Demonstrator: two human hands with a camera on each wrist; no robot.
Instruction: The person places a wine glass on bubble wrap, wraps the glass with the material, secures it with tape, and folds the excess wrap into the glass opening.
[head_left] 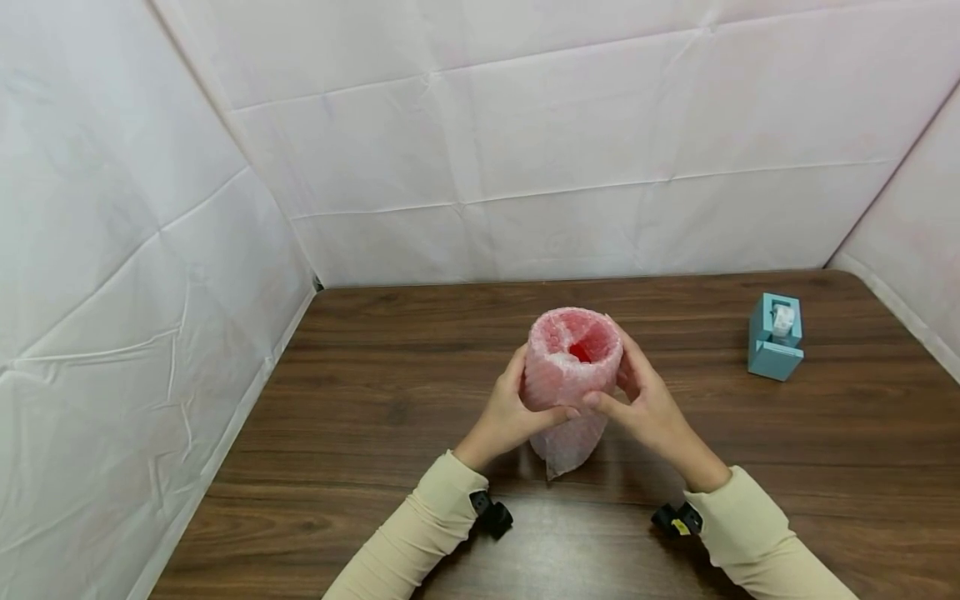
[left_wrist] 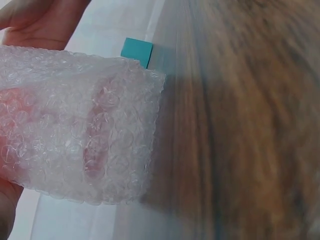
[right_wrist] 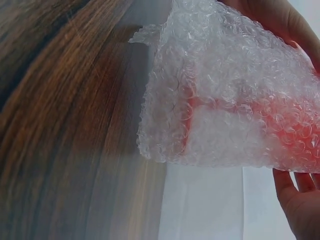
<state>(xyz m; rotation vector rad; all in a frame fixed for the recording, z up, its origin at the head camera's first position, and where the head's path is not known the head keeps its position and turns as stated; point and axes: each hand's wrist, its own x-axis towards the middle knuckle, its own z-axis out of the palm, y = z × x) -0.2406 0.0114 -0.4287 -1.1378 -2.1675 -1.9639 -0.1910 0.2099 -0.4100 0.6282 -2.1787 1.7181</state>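
Note:
Both hands hold an upright roll of bubble wrap (head_left: 567, 392) wound around something red (head_left: 581, 352), which shows through the open top and tints the wrap pink. My left hand (head_left: 508, 414) grips its left side, thumb across the front. On the opposite side, my right hand (head_left: 651, 410) grips it with the thumb also on the front and fingers behind. A loose pointed corner of the wrap hangs at the bottom front. Close over the table, the lower end of the wrap (left_wrist: 125, 135) reaches past the red shape inside, whose kind is hidden by the bubbles.
A teal tape dispenser (head_left: 776, 337) with a roll of clear tape stands at the right rear of the dark wooden table (head_left: 375, 400). White cloth walls (head_left: 525, 150) rise behind the table and along both sides.

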